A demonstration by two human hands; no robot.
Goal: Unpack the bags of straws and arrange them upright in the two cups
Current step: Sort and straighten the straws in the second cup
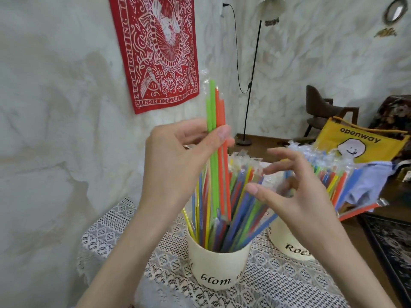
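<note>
The packet of green and orange straws (216, 134) in my left hand (178, 156) feels light, stiff along its length, slick in its clear sleeve; I judge mid-length the best hold. My thumb and fingers pinch it there, its lower end dipping into the near cup (219, 266). Just right of that cup's straws, my right hand (295, 190) hovers, fingers spread, holding nothing.
</note>
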